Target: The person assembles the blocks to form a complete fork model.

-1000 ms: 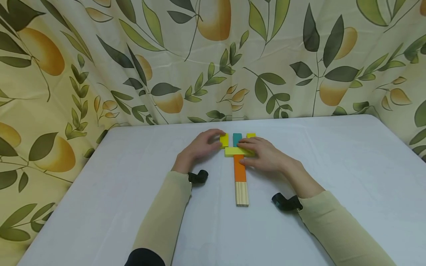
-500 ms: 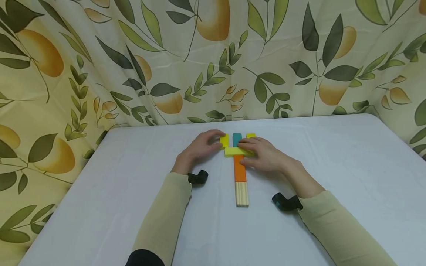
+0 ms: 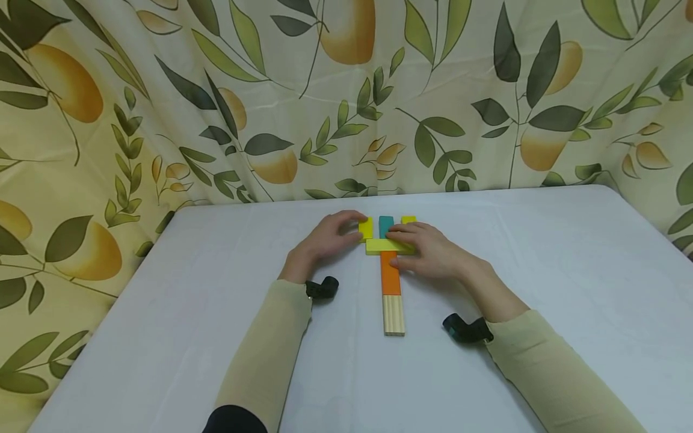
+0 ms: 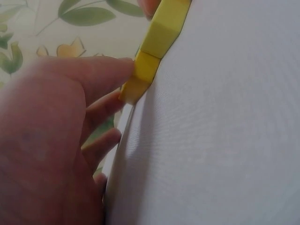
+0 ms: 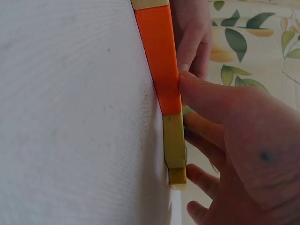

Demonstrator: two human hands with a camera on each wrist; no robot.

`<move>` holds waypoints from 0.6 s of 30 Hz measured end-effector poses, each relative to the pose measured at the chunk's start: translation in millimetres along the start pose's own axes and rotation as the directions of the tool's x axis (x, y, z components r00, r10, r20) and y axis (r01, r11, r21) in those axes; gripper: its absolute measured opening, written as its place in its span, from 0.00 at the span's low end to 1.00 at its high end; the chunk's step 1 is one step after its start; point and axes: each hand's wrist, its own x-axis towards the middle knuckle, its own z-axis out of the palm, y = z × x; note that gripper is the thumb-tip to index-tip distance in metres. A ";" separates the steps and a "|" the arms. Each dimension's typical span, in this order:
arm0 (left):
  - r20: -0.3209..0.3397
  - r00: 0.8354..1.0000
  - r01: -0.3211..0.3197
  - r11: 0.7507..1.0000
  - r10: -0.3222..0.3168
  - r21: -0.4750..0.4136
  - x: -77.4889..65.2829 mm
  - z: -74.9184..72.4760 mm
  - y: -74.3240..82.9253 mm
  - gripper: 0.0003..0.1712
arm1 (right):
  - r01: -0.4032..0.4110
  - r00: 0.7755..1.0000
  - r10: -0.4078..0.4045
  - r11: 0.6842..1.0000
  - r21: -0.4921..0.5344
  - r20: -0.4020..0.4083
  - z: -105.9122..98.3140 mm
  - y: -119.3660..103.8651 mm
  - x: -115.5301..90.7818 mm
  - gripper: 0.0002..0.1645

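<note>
Wooden blocks lie flat in a pattern on the white-covered table. My left hand (image 3: 327,237) pinches a small yellow block (image 3: 366,227) between thumb and index finger, at the left end of a yellow-green bar (image 3: 375,247). My right hand (image 3: 433,249) spreads over the bar's right part, with its thumb on an orange block (image 3: 390,279) in the right wrist view too. Beyond the bar are a teal block (image 3: 385,224) and a second yellow block (image 3: 408,220), both partly behind the right fingers. A plain wood block (image 3: 393,316) continues the orange one toward me.
The white tablecloth (image 3: 346,373) surrounds the blocks on every side. Behind the table's far edge hangs a curtain (image 3: 335,120) printed with fruit and leaves. Black wrist cameras stick out from both sleeves, the right one (image 3: 467,329) low over the cloth.
</note>
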 end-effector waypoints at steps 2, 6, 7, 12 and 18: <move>0.002 1.000 0.002 1.000 -0.002 0.000 0.2 0.0 0.2 0.22 | 0.001 1.000 -0.001 1.000 0.000 -0.001 -0.1 0.3 0.0 0.36; 0.002 1.000 0.001 1.000 -0.001 0.000 -0.1 -0.1 0.9 0.22 | 0.005 1.000 -0.005 1.000 -0.002 -0.003 0.1 1.3 0.3 0.36; 0.002 1.000 0.002 1.000 -0.002 -0.002 -0.4 -0.1 1.2 0.22 | 0.006 1.000 -0.006 1.000 -0.002 -0.003 0.2 1.5 0.4 0.36; -0.003 1.000 0.009 1.000 -0.009 -0.011 -1.8 0.0 2.4 0.22 | 0.011 1.000 -0.011 1.000 -0.001 -0.004 0.7 2.5 1.0 0.36; -0.005 1.000 0.006 1.000 -0.006 -0.008 -0.8 0.6 1.8 0.22 | 0.015 1.000 -0.015 1.000 -0.013 -0.009 0.8 2.1 0.7 0.36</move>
